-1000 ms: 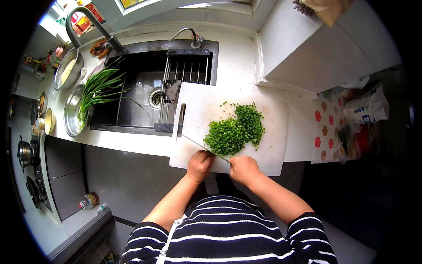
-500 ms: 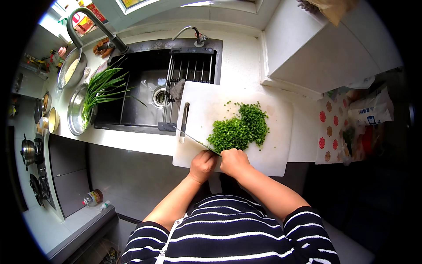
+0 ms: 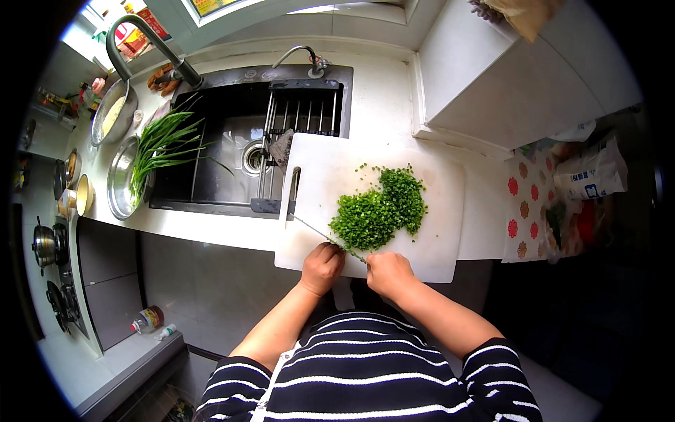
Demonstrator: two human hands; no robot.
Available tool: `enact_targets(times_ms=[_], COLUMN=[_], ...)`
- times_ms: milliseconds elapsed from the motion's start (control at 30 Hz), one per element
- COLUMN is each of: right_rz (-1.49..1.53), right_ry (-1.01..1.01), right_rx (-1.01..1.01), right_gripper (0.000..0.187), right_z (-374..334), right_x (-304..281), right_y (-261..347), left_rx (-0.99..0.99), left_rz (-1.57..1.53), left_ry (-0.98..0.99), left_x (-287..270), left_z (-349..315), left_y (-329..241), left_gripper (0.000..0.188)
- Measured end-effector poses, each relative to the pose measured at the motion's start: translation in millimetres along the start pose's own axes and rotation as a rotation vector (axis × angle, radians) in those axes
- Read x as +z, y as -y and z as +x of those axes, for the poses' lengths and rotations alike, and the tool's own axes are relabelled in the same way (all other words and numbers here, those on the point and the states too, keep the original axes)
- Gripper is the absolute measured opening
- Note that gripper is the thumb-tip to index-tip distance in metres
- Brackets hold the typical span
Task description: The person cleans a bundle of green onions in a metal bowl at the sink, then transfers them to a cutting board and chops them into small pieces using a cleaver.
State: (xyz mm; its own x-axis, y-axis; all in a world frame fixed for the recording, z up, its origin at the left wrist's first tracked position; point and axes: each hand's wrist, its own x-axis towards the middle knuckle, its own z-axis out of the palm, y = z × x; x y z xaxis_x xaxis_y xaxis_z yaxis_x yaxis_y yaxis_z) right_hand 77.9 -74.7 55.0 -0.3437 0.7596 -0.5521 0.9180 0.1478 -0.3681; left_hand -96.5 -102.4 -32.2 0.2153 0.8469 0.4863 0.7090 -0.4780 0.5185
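Observation:
My right hand (image 3: 391,274) is closed round the handle of a kitchen knife (image 3: 318,233), whose thin blade slants up and left over the white cutting board (image 3: 429,264). Bits of green cling along the blade. Close beside it, near the board's front edge, my left hand (image 3: 323,269) is curled with its fingertips by the blade; what its fingers hold is hidden. Beyond the knife lies a heap of finely chopped green chives (image 3: 376,214), with loose bits scattered round it.
The board partly overlaps a black sink (image 3: 228,158) with a metal rack (image 3: 299,112). Left of it, a steel bowl (image 3: 119,179) holds long green chives (image 3: 165,144). A tall faucet (image 3: 158,46) arches behind. Bags (image 3: 594,172) stand at the right counter end, under a cabinet (image 3: 513,91).
My right hand has moved slightly right and nearer to me, drawing the knife along with it. My left hand stays almost where it was.

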Motion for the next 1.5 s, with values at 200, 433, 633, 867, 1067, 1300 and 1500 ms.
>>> enact_targets(times_ms=[200,433,633,867,1067,1300,1500], right_rz=[-0.017,0.047,0.105,-0.002,-0.006,-0.009,0.079], right_ry=[-0.039,-0.097,-0.12,-0.11,-0.109,-0.055,-0.175], right_rx=[0.011,0.014,-0.014,-0.04,0.002,0.027,-0.014], right_gripper=[0.016,0.015,0.016,0.016,0.016,0.017,0.014], right_z=[12,39,24,-4,-1,27,33], right_x=[13,22,5,7,12,11,10], right_y=[7,16,11,7,6,22,15], left_rx=[-0.004,0.005,-0.099,-0.099,-0.205,-0.202,-0.207], left_rz=[-0.003,0.006,0.018,0.007,-0.016,0.007,-0.018], left_ry=[0.008,0.021,0.051,0.048,0.041,0.036,0.058], left_x=[-1,-4,-8,-5,-8,-5,-4], left_z=[-2,-3,-8,-10,-7,-10,-10], left_y=[2,0,-5,-1,-8,-5,-1], left_gripper=[0.009,0.006,0.012,0.012,0.008,0.007,0.011])
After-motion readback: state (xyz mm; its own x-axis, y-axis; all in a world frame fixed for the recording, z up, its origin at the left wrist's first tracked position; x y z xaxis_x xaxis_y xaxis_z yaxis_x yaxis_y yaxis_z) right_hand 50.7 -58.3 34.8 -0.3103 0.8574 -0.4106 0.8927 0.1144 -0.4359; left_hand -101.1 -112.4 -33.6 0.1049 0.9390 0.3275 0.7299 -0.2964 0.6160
